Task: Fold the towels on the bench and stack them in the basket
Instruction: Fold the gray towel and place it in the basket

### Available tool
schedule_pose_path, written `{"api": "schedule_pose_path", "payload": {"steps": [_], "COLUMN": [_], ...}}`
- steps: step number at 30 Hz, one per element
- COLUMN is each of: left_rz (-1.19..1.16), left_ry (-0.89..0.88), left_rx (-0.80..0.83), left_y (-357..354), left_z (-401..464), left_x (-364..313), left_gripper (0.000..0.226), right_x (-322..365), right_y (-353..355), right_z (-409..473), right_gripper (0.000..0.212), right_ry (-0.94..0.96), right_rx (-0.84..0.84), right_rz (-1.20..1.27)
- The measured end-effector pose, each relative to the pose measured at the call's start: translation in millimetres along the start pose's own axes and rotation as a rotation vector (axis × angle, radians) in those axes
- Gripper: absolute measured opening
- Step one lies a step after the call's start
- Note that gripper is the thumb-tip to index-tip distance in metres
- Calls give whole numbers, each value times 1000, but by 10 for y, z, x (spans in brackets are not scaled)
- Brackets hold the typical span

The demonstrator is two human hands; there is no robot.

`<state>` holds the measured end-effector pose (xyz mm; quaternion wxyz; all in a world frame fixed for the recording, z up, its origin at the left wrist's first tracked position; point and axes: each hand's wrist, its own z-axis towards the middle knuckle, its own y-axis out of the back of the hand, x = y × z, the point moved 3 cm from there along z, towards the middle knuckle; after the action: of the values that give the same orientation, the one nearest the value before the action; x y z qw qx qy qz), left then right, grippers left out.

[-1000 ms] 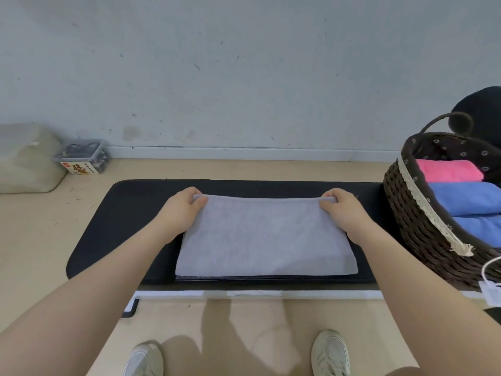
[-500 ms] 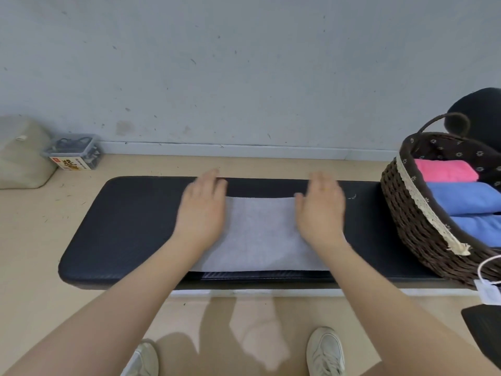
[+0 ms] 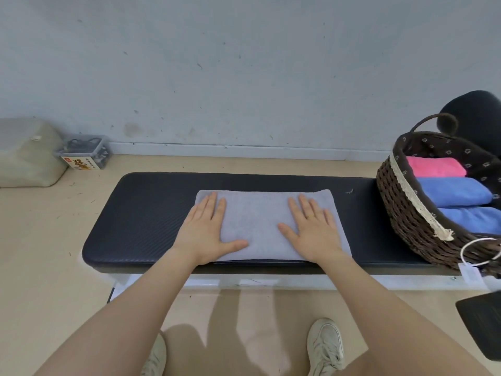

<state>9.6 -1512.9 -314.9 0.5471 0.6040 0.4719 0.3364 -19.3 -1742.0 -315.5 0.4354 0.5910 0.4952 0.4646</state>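
A folded grey towel [image 3: 260,215] lies flat on the middle of the black padded bench [image 3: 146,210]. My left hand [image 3: 206,232] rests palm down on the towel's left side, fingers straight and spread. My right hand [image 3: 314,229] lies flat on its right side the same way, a ring on one finger. At the bench's right end stands a dark wicker basket [image 3: 401,210] with a handle. Inside it lie a folded pink towel [image 3: 433,167] and two folded blue towels [image 3: 455,191] side by side.
A grey wall runs behind the bench. On the floor at the left sit a beige bag [image 3: 27,153] and a small clear plastic box [image 3: 84,151]. A black round object [image 3: 474,109] stands behind the basket. My shoes [image 3: 325,346] are below the bench edge.
My hands let go of the towel's far corners, flattened, and slid back toward the near edge, pressing the towel. The towel now lies folded narrower than a second ago.
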Motion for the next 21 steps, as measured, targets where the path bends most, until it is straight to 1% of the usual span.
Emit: {"api": "schedule_pose_path", "payload": {"steps": [3, 5, 8, 10, 12, 14, 16, 19, 21], "left_rz": [-11, -6, 23, 91, 115, 61, 25, 4, 25], "left_ry": [20, 25, 41, 33, -37, -118, -176, -169, -142], "left_rx": [13, 28, 89, 118, 81, 41, 59, 132, 144], "left_y": [30, 41, 93, 199, 322, 382, 359, 231, 185], "left_z": [-12, -18, -13, 18, 53, 104, 162, 252, 304], "left_x": [-19, -27, -54, -125, -290, -498, -672, -779, -786], "left_gripper": [128, 128, 127, 118, 103, 87, 80, 83, 89], "right_x": [-238, -388, -524, -552, -545, -519, -487, -515, -556], "right_y": [20, 35, 44, 81, 161, 223, 268, 306, 337], "right_z": [-77, -125, -155, -128, -106, -94, -82, -52, -31], "right_gripper": [70, 69, 65, 63, 55, 40, 30, 29, 28], "right_ry": [-93, -167, -230, -266, -335, -412, -461, -489, -501], "right_rx": [-6, -2, 28, 15, -77, -167, -152, -95, -76], "right_rz": [-15, 19, 157, 257, 363, 435, 496, 663, 704]}}
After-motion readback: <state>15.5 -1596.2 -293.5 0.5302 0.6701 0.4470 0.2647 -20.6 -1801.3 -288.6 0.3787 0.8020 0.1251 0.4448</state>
